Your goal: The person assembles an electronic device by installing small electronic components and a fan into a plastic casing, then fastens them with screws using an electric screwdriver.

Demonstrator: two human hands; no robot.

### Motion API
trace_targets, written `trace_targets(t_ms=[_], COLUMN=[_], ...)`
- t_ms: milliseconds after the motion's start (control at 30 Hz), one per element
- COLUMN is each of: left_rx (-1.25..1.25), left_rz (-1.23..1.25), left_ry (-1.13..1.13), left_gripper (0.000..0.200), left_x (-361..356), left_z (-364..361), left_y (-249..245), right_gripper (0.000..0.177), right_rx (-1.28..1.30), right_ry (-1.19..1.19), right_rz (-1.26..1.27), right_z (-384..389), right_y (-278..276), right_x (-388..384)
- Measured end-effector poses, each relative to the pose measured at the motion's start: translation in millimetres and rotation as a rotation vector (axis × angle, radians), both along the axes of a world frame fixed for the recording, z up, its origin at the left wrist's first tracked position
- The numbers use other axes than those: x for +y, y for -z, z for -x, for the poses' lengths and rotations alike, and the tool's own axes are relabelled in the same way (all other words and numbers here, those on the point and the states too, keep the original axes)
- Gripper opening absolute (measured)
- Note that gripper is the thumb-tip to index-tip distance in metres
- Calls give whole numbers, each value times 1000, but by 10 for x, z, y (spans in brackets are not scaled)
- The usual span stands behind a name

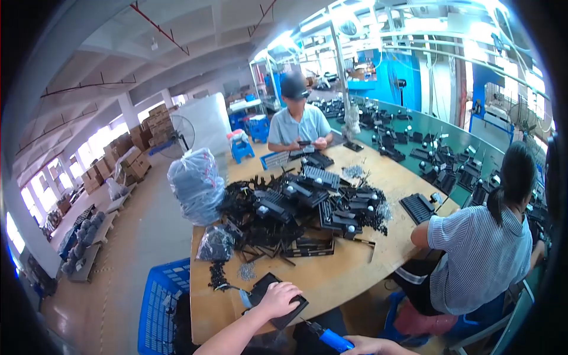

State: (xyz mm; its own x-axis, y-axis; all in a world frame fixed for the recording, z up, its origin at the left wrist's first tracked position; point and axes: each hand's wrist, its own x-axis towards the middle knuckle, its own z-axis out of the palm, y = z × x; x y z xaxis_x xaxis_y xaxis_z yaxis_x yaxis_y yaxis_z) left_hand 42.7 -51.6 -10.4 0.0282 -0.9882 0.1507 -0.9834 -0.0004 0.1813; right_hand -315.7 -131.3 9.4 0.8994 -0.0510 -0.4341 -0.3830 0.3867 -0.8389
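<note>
My left hand lies over a flat black rectangular part at the near edge of the wooden table, its fingers on the part's top. A white and light-blue piece sticks out at the part's left side. My right hand, at the bottom of the view, is wrapped round a blue electric screwdriver whose thin tip points up and left, close to the part's lower right side. Small black pieces and a little heap of silver screws lie just beyond the part.
A large pile of black parts covers the middle of the wooden table. Plastic bags stand at its left edge, a blue crate below. One person sits opposite, another at right beside a green conveyor.
</note>
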Motion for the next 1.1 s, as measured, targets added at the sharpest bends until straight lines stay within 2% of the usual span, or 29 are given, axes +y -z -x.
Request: trace_targets(t_ms=[67,200,333,433,600,733,833,933,967,1100], left_rx=[-31,-26,-123,-126,-68,-17,167,335,406,311], left_rz=[-167,-552,-735,-734,-591,-511,-502,-394,-285,-275], left_ry=[64,105,136,131,129,91,54,-52,-22,-20], left_gripper=[38,46,47,45,40,43,46,48,51,51], left_x=[-69,-450,-701,-699,-583,-499,-435,-236,-176,26], left_z=[-68,-159,-85,-70,-123,-217,-375,-416,-562,-845], left_y=[-234,-394,-491,-516,-419,-527,-746,-1034,-865,-774], right_gripper=[64,64,61,58,53,49,49,48,47,46], right_rx=[7,-47,-23,-18,-27,-41,-108,-124,-125,-123], right_ry=[-64,130,280,296,257,309,308,316,330,347], right_rz=[-6,-98,-115,-186,-156,-129,-122,-101,-89,-18], right_z=[101,188,219,273,268,177,117,30,-2,-185], right_y=[291,278,141,39,218,-57,50,98,77,-114], right_x=[-65,102,203,184,75,14,-70,-127,-131,-130])
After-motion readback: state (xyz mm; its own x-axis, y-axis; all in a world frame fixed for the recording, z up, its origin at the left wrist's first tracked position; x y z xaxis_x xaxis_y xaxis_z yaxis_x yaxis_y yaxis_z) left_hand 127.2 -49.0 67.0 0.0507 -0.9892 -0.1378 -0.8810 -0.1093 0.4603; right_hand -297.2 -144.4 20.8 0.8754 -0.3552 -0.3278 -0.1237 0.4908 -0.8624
